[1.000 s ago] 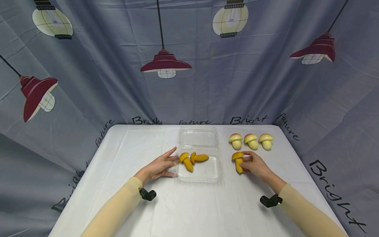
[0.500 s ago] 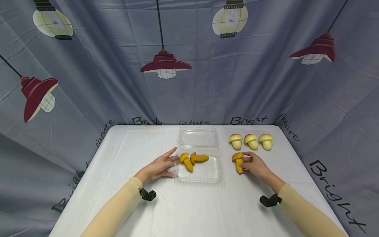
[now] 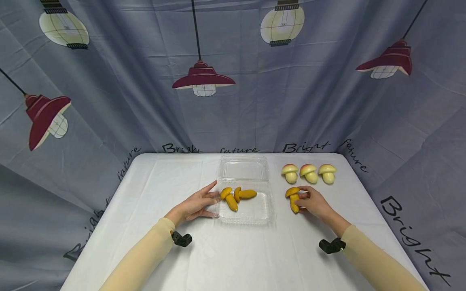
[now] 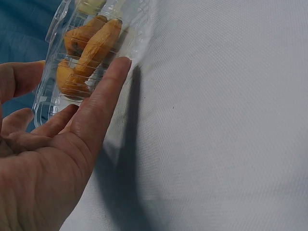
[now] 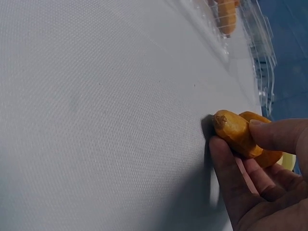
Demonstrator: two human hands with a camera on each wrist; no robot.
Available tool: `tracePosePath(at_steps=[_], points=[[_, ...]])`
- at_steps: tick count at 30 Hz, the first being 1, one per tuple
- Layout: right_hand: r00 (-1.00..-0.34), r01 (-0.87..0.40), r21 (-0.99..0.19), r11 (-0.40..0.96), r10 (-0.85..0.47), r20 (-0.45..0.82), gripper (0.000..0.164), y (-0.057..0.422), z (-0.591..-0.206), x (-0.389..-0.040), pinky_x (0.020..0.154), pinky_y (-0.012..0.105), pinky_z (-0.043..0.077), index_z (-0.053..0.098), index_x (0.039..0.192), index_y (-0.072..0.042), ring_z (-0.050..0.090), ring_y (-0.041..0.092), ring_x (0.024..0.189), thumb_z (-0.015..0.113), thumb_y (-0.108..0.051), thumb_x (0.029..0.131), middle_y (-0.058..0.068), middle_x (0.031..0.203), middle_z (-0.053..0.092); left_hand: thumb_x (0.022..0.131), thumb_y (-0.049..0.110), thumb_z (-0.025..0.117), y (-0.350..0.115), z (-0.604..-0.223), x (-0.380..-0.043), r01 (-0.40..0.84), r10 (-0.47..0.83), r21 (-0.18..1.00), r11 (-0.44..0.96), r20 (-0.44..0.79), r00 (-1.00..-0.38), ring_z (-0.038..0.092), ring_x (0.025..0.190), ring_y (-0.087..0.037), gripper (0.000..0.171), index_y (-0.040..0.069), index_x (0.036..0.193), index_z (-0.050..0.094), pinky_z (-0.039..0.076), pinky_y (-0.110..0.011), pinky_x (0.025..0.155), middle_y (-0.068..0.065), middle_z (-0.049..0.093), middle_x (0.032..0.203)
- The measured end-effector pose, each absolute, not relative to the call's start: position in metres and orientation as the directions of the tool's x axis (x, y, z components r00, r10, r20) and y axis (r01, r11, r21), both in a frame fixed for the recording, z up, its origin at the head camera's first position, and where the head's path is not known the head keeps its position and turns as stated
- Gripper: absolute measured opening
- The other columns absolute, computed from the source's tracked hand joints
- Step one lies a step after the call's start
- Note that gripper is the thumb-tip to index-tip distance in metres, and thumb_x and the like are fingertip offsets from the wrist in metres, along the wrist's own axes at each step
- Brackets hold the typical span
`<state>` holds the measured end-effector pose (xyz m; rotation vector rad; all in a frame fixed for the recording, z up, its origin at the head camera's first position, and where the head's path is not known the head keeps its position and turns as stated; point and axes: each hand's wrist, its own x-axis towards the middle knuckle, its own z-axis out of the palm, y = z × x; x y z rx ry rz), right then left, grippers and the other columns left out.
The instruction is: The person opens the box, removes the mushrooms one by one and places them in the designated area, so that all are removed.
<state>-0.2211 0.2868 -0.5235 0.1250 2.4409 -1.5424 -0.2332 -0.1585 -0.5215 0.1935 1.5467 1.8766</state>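
Observation:
A clear plastic clamshell box (image 3: 255, 213) lies with its lid folded back on the table. Two orange-yellow toy mushrooms, one slanted (image 3: 231, 203) and one sideways (image 3: 248, 194), lie in its base. My left hand (image 3: 193, 205) has its fingers spread against the box's left side; the left wrist view shows the fingers (image 4: 103, 94) nearly straight along the wall. To the right of the box, my right hand (image 3: 314, 203) holds a third orange-yellow mushroom (image 3: 293, 201) by its stem. In the right wrist view, the thumb (image 5: 276, 134) presses that mushroom (image 5: 236, 132) against the fingers.
Behind my right hand, three pale green mushrooms stand in a row: left (image 3: 291, 177), middle (image 3: 310, 177) and right (image 3: 328, 178). A white cloth covers the table (image 3: 233, 258). A grey-blue curtain (image 3: 233, 121) with printed lamps hangs around the table's back and sides.

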Motion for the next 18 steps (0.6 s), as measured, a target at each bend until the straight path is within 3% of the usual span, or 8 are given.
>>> tracePosePath(at_steps=[18], points=[[-0.958, 0.235, -0.854, 0.464, -0.039, -0.285, 0.067, 0.2864, -0.5255, -0.2228, 0.072, 0.038, 0.065, 0.033, 0.150, 0.011, 0.066, 0.028, 0.090, 0.069, -0.001, 0.094, 0.025, 0.115, 0.052, 0.104, -0.002, 0.050, -0.1581, -0.5207, -0.2326, -0.403, 0.593, 0.913, -0.060, -0.292, -0.751, 0.021, 0.151, -0.043, 0.085, 0.029, 0.167, 0.002, 0.059, -0.050, 0.092, -0.021, 0.004, 0.170]])
